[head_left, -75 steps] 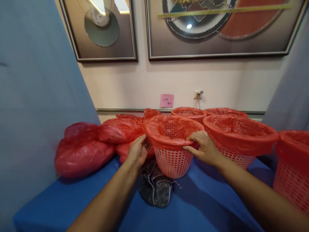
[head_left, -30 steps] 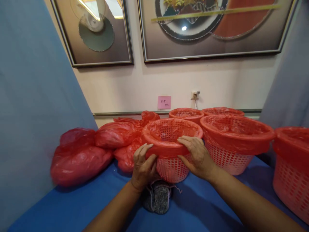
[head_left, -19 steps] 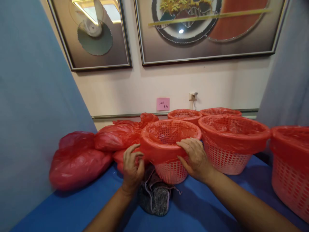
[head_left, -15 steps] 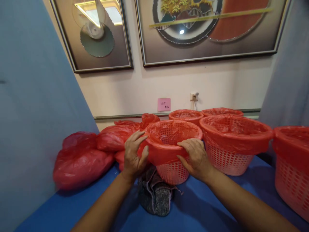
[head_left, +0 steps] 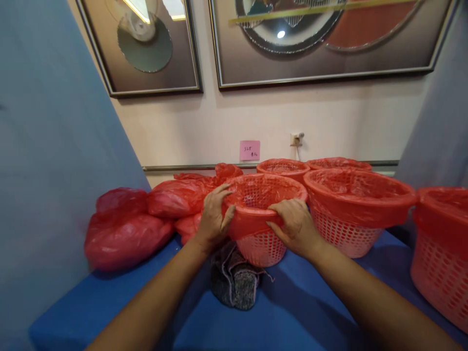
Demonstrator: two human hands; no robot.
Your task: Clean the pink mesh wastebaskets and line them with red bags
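A red plastic basket (head_left: 261,248) with a perforated wall stands upright before me. A thin red plastic bag (head_left: 252,223) lines it and is folded down over its rim. My left hand (head_left: 215,214) is at the left side of the rim, fingers over the edge and thumb outside. At the front right my right hand (head_left: 295,225) grips the bag-covered rim, fingertips inside and thumb outside. A crumpled dark grey cloth (head_left: 237,282) with pinkish edging lies just in front of the basket, partly behind my left wrist.
Several more bag-lined red baskets stand behind and to the right, including a wide basket (head_left: 347,236) and a near basket (head_left: 442,273). Filled red bags (head_left: 127,239) lie at left on the blue table (head_left: 300,312). A pink note (head_left: 250,150) hangs on the wall.
My left hand has moved right, closing in on the basket's rim. The right hand stays on the rim. The view has tilted down slightly.
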